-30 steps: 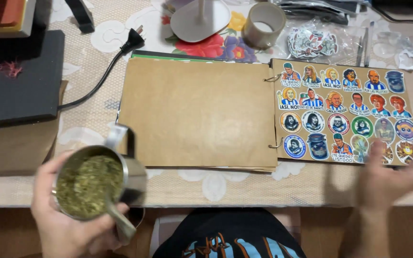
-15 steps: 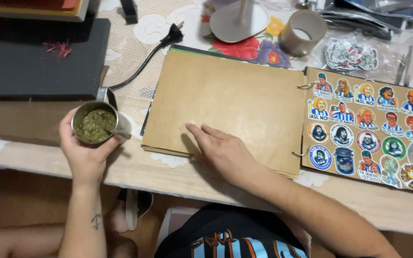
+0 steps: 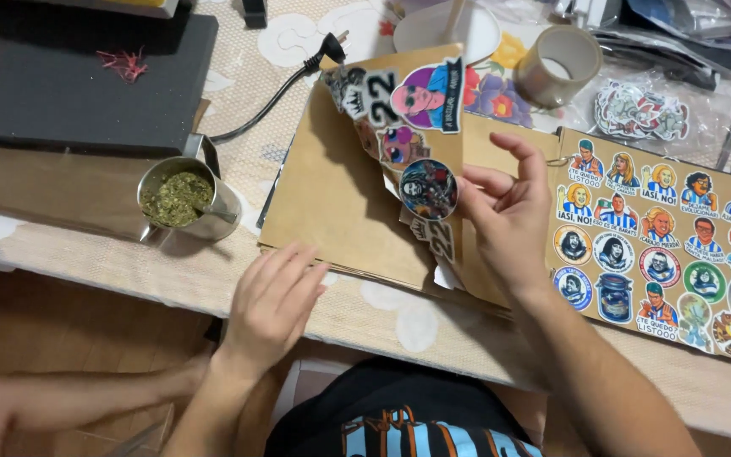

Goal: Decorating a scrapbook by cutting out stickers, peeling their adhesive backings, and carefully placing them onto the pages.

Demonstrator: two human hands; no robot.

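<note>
A brown-paper sticker album [image 3: 332,195] lies open on the table. My right hand [image 3: 505,216] grips the edge of a brown page [image 3: 420,127] and holds it lifted upright; its raised side carries several stickers. The right-hand page [image 3: 670,245] lies flat, covered with rows of portrait stickers. My left hand [image 3: 272,300] rests with flat, spread fingers at the album's lower left corner, near the table's front edge, holding nothing. A metal cup [image 3: 184,200] of green herb with a metal straw stands on the table left of the album.
A dark flat case [image 3: 69,76] lies at the back left, with a black power cord [image 3: 285,85] running beside it. A roll of tape [image 3: 557,66], a white lamp base [image 3: 433,30] and loose bagged stickers [image 3: 640,110] sit behind the album.
My left hand set the metal cup down and moved to the album's lower left corner. My right hand, flat on the closed brown cover before, has lifted a page.
</note>
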